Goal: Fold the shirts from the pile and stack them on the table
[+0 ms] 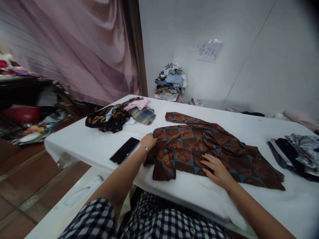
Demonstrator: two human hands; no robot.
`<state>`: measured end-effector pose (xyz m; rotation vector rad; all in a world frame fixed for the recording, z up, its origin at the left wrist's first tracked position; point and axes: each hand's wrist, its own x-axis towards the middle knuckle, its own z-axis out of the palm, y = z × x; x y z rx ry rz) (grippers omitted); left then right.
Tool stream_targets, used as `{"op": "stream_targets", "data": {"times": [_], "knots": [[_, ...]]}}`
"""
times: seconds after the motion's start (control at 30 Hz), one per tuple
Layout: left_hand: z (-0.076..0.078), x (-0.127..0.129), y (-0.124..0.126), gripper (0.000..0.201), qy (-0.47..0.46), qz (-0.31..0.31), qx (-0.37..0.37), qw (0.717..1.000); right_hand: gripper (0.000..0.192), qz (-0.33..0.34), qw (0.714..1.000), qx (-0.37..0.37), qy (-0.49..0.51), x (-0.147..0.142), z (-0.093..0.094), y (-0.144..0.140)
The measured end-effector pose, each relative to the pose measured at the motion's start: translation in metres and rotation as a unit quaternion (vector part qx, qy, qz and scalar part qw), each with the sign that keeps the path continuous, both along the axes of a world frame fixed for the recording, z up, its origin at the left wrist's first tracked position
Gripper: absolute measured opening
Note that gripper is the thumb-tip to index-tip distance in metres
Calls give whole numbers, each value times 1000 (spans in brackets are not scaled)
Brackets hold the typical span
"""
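Our right hand [216,168] lies open, fingers spread, gripping nothing, on the near part of the brown patterned garment [183,156], laid out across the white table [79,142]. Our left hand [149,140] curls at its left edge; fingertips hidden, can't tell if we're pinching cloth. Phone [125,150] beside left forearm. Beyond: mixed clothes pile [107,119], then clothes stack [171,81] near wall [249,39].

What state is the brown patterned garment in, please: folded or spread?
Spread, though wrinkled: the garment lies stretched across the white table, a sleeve-like strip extended, the right hand on it.
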<state>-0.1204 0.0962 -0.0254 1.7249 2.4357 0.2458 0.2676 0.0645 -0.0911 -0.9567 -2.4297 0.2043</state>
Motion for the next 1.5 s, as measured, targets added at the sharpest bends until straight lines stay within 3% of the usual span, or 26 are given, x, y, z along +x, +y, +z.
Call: {"op": "stream_targets", "data": {"times": [0.17, 0.27, 0.33, 0.43, 0.5, 0.57, 0.67, 0.77, 0.93, 1.0, 1.13, 1.2, 1.33, 1.37, 1.43, 1.5], "knots": [[16, -12, 27, 36, 6, -103, 27, 994, 34, -6, 1000, -6, -26, -4, 7, -2], [30, -31, 45, 23, 12, -100, 33, 994, 33, -9, 999, -18, -38, -4, 10, -2], [34, -34, 43, 33, 6, -89, 61, 994, 34, -13, 999, -28, -39, -4, 10, -3], [30, -19, 4, 46, -30, -81, 100, 991, 35, -13, 999, -40, -32, -3, 9, -2], [24, 0, -38, 59, -65, -111, 63, 990, 36, -13, 999, -44, -25, -2, 8, -1], [17, 21, -82, 55, -87, -119, 12, 989, 36, -15, 999, -44, -21, -2, 6, 1], [7, 47, -128, 45, -102, -111, 26, 988, 35, -20, 999, -43, -19, -1, 5, 2], [-6, 67, -142, 42, -82, -126, 71, 986, 33, -24, 999, -45, -14, -1, 5, 3], [-17, 76, -136, 7, -61, -174, 89, 979, 33, -20, 998, -52, -8, -1, 5, 3], [-13, 67, -135, 13, -83, -154, 76, 982, 33, -20, 998, -52, -10, -1, 5, 3], [3, 26, -133, 12, -175, -48, 60, 982, 35, -23, 998, -51, -10, 0, 4, 4], [8, 0, -130, 9, -263, 1, 96, 960, 37, -24, 998, -52, -7, 0, 4, 4], [5, -43, -123, 21, -425, 116, 150, 885, 40, -17, 999, -44, -1, 0, 3, 3], [2, -48, -123, 25, -418, 142, 161, 883, 40, -17, 999, -39, 2, 0, 3, 3], [-3, -48, -126, 33, -345, 167, 194, 903, 39, -17, 1000, -24, 10, 0, 2, 2], [-7, -35, -133, 41, -262, 135, 210, 932, 37, -11, 1000, -6, 22, 0, 2, 2]]}}
